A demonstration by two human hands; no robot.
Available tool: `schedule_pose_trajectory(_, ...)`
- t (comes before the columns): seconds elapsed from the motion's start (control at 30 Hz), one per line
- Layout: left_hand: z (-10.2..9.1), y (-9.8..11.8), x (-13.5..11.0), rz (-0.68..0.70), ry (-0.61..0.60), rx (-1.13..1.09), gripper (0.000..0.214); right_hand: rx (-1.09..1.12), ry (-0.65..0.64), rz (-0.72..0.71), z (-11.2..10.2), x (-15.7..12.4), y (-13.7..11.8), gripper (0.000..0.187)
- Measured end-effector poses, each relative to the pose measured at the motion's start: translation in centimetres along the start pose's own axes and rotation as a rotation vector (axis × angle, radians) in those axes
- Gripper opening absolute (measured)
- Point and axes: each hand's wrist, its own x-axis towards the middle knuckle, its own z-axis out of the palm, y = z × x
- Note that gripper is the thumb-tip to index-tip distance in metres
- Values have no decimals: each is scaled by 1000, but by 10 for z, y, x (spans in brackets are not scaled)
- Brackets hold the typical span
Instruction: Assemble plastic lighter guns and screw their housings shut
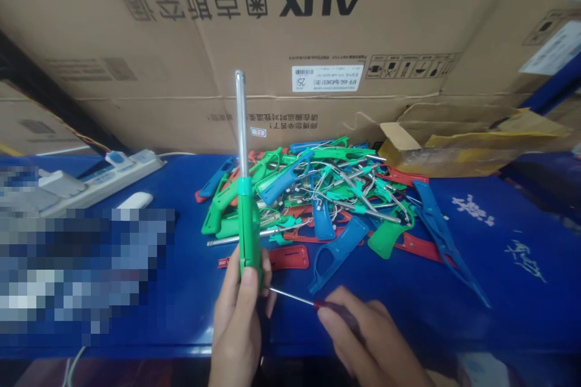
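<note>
My left hand is wrapped round the green handle of a long-necked gas lighter, held upright with its silver tube pointing up. In my right hand is a screwdriver with a dark red handle. Its thin metal shaft points left, and the tip meets the lower right side of the lighter's handle near my left fingers; the exact contact point is hidden. Behind the lighter lies a heap of lighter parts: green, blue and red handle shells, silver tubes and thin white wires.
A large cardboard box stands behind the blue table. At the left are a white power strip and a blurred-out patch. An opened yellow-brown carton sits at the back right. White bits lie on the right.
</note>
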Motion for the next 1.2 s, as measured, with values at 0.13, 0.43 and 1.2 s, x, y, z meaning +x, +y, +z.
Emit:
schedule_pose_trajectory(0.13,5,3,-3,8,-3,-23,55,12,-17,-30,2,1,2,29)
schedule_pose_trajectory(0.43,9,3,-2,99,-107,25,38,126,53,73,7,5,7,30)
schedule_pose_trajectory(1.2,8,2,-4,43,-87,117,46,151,95,13,11,9,0,42)
